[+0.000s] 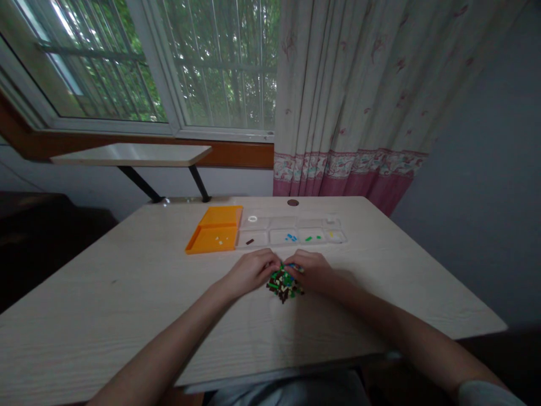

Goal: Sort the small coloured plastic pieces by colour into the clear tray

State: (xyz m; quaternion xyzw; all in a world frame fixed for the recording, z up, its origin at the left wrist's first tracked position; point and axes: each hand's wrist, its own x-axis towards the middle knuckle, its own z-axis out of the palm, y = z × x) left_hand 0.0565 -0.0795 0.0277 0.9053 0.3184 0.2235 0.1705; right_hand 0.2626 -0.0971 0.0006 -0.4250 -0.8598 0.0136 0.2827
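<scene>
Nearest: forearms [177, 344] over the table [105, 304]. Left hand [256, 270] and right hand [311, 270] are at the far end of the coloured pile [284, 286], near centre, fingers curled inward; whether either grips a piece cannot be determined. Farther: clear tray [283, 223], orange box [222, 216] to its left.

The floral curtain [350, 84], barred window [224, 62] and wood-grain desk [127, 293] suggest a room in a home.

We observe dim daylight from the window [224, 73], soft shadows on the table [127, 304], and stretched edges.
</scene>
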